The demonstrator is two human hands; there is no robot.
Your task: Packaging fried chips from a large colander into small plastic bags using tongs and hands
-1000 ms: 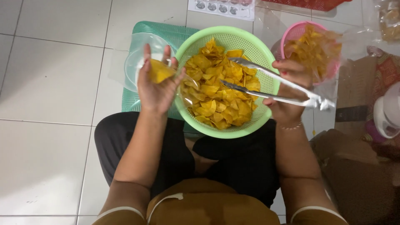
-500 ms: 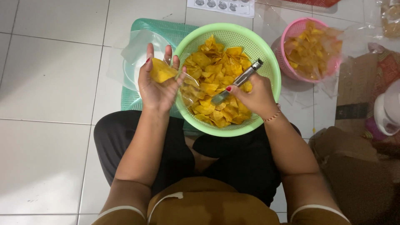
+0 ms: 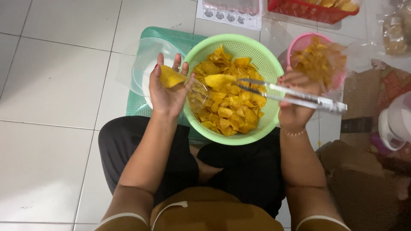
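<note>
Gripping tongs (image 3: 291, 95), right hand (image 3: 295, 100) pinches chip (image 3: 218, 80); left hand (image 3: 169, 92) cups clear bag (image 3: 195, 92)

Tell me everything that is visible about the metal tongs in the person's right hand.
The long silver metal tongs have two slim, shiny arms that join at the end right of the right hand, which grips them midway. They lie almost level above the round green plastic basket. Their tips, pointing left, pinch one yellow chip and hold it clear of the chips below.
</note>
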